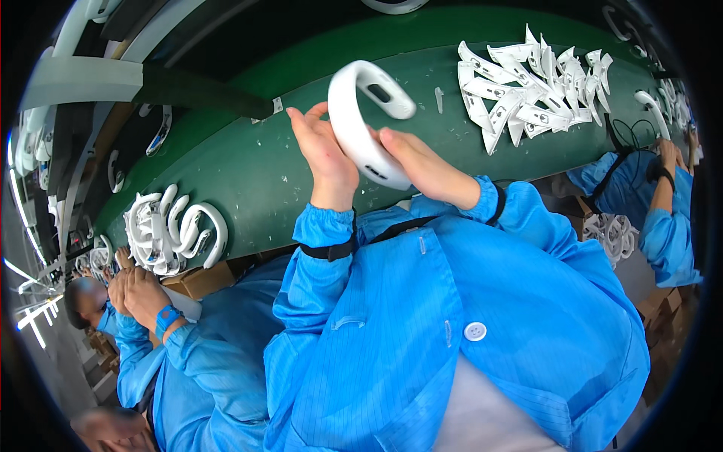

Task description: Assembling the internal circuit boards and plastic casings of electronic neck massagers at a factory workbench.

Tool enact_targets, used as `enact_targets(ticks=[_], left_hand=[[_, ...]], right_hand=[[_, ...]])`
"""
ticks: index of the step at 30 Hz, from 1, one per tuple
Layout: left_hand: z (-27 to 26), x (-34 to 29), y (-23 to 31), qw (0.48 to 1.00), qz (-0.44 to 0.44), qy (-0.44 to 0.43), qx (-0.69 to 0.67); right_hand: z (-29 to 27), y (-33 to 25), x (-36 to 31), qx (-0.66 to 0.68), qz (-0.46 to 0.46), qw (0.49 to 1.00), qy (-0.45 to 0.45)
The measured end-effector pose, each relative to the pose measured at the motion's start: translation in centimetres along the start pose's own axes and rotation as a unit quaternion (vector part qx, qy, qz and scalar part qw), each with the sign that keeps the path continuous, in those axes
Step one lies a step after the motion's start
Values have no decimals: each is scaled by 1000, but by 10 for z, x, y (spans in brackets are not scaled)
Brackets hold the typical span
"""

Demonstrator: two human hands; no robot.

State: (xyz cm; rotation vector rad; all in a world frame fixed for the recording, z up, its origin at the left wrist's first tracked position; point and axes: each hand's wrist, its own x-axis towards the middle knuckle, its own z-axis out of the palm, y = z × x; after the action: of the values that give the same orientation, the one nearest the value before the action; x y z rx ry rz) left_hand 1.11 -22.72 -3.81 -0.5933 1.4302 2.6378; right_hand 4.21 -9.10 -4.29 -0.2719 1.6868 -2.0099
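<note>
A white C-shaped plastic shell (348, 124) with dark oval slots is held up above the green bench. My left hand (329, 154) cradles its outer curve from the left; some fingers go behind the shell, and the others are stretched upward. From the right, my right hand (433, 167) grips the shell's lower part with the thumb in front, its other fingers mostly hidden. Beyond my right hand lies a spread pile of white curved plastic pieces (527, 90), many with a dark mark.
A heap of white curved shells (162, 230) lies on the bench (256, 188) at left. Near it are a co-worker's clasped hands (143, 297). Another co-worker's hand (669, 154) holds a white curved part at far right. A beam (203, 96) juts in from upper left.
</note>
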Motion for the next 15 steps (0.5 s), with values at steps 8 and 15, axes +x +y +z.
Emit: enact_targets(ticks=[8,15], left_hand=[[-13,-3,-34,987,-14,-107,118],[14,-21,-62,968,-143,-158,134]], right_hand=[[-23,-10,44,251,61,946,194],[-29,-31,44,227,87,949,198]])
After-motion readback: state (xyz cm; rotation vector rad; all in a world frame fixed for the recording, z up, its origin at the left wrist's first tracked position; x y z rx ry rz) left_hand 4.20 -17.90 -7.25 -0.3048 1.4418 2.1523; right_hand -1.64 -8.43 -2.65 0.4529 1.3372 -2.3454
